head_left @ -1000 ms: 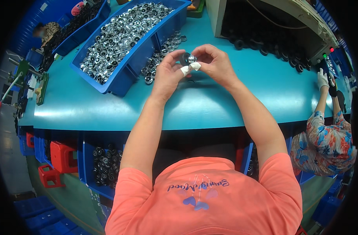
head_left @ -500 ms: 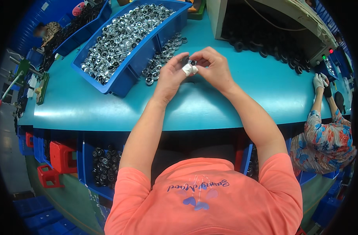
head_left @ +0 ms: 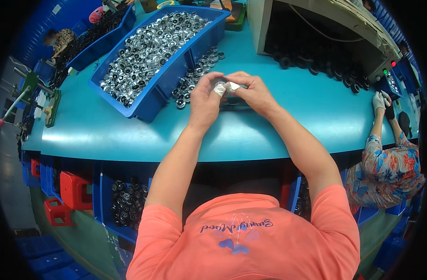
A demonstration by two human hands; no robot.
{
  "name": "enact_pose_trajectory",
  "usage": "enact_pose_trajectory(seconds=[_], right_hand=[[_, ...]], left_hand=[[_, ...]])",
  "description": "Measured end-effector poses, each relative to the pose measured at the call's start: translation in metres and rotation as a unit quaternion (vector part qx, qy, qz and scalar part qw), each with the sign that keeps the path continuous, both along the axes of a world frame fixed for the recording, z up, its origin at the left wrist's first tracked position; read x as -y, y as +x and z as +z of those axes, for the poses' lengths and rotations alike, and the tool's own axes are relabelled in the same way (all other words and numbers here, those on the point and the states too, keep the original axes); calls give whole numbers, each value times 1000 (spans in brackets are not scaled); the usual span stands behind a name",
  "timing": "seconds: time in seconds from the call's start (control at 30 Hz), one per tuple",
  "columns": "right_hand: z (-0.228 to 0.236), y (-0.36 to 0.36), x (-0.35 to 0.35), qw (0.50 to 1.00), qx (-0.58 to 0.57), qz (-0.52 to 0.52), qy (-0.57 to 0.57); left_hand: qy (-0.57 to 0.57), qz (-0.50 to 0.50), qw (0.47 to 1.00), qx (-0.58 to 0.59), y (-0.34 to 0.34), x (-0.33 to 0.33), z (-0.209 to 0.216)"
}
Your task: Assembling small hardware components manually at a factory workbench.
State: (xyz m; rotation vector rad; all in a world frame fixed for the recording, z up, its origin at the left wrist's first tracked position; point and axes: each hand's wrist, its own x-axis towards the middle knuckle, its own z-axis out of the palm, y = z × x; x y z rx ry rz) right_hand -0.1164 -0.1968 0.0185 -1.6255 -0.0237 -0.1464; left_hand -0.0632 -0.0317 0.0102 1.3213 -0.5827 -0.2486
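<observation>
L hand (head_left: 205, 103), R hand (head_left: 254, 93) — both clamped on shiny part (head_left: 220, 82) (wht thumb wraps (head_left: 233, 87)).

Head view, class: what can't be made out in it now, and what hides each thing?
All in the head view:
Small part: mostly covered by the left hand, right hand and white finger wraps; its full shape cannot be told.
Floor of the blue bin: buried under shiny parts.
Back of the grey cabinet: lost in shadow.
Whatever the co-worker's gloved hand may hold: too small to identify.
</observation>
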Motion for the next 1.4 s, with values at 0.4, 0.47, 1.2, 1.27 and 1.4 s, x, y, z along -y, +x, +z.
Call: enact_pose_trajectory(seconds=[0.4, 0.47, 1.2, 1.27, 1.4], right_hand=[[-7, 1, 2, 999, 6, -35, -14], [-5, 1, -2, 1000, 10, -27, 12], [-6, -1, -18, 996, 39, -78, -19], [-7, -1, -22, 995, 40, -89, -21], [-7, 2, -17, 996, -15, -64, 56]], left_hand=[[82, -29, 996, 2, 6, -3, -2], [65, 2, 998, -6, 6, -1, -3], [107, 75, 990, -49, 5, -3, 3], [129, 106, 986, -14, 5, 3, 1], [119, 58, 988, -76, 6, 0, 6]])
